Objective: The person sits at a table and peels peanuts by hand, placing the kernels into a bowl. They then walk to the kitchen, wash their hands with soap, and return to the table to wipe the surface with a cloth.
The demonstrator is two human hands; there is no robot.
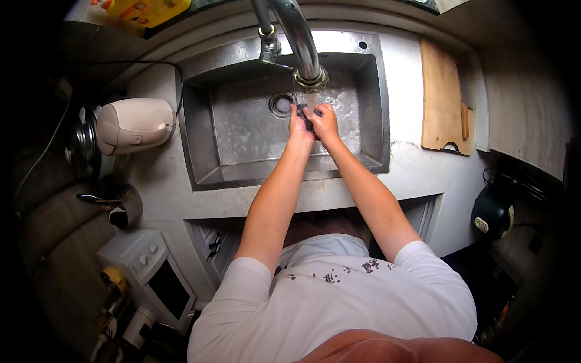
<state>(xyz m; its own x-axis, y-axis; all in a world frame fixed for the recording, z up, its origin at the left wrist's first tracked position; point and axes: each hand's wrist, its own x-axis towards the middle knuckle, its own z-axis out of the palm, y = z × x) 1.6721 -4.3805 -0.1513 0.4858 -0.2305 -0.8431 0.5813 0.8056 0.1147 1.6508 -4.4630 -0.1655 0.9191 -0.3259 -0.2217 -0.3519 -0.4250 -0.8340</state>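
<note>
Water runs from a metal faucet (308, 59) onto both my hands over a stainless steel sink (254, 140). My left hand (299, 125) and my right hand (324, 121) are close together under the stream. Between them they grip a small dark object (305, 115); its kind cannot be told, as fingers and water hide much of it. The round drain (282, 105) lies just left of my hands, on the wet sink floor.
A wooden cutting board (438, 100) and a knife with a wooden handle (465, 121) are right of the sink. At the left stand a pale electric kettle (136, 125), a utensil holder (131, 204) and a white toaster oven (147, 267). A dark green appliance (490, 213) is at the right.
</note>
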